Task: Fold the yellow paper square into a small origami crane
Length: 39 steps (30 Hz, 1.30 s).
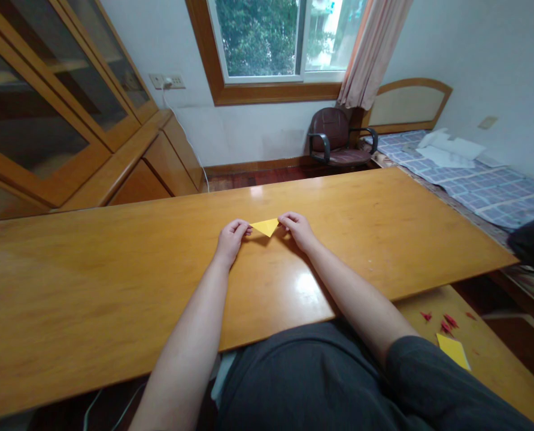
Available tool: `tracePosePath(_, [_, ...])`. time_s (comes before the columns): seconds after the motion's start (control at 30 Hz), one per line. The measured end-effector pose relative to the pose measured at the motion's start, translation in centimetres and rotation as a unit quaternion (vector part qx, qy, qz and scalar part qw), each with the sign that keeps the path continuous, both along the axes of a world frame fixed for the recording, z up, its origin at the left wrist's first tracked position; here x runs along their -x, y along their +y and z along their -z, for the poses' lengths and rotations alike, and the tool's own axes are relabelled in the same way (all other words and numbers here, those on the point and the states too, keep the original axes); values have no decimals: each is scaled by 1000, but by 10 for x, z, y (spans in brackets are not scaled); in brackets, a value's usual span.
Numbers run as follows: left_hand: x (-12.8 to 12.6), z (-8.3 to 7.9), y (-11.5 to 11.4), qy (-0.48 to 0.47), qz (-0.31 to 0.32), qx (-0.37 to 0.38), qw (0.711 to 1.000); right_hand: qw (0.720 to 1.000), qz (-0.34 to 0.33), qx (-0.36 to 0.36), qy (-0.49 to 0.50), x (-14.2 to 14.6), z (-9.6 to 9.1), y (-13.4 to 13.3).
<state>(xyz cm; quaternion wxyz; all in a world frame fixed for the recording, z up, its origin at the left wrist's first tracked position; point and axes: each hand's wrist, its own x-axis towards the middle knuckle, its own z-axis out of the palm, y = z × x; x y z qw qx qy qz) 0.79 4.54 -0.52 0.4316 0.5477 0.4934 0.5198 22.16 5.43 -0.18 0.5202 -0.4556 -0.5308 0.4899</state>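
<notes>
A small yellow paper triangle is held just above the wooden table, point down. My left hand pinches its left corner with curled fingers. My right hand pinches its right corner the same way. Both forearms reach out from the near table edge toward the middle of the tabletop.
A lower wooden surface at the near right carries a yellow paper sheet and several small red folded pieces. A dark office chair stands beyond the table under the window, a bed lies at the right, and a wooden cabinet lines the left.
</notes>
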Motion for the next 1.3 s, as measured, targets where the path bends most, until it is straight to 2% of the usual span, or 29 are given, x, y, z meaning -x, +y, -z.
tracePosePath(0.23, [-1,-2,-1,-30,-1,6,1000,1000,-2,1,8,0,-1,0])
tracePosePath(0.53, [-1,-6,-3,27,16,-21,999,1000,-8,-1,8,1,-1,-1])
tracePosePath(0.83, [1,0,0,22,11,-18,1000,1000,-5,2,16,2,-3,-1])
tracePosePath(1.3, [0,-2,-1,19,6,-21,1000,1000,-1,-2,28,1,3,2])
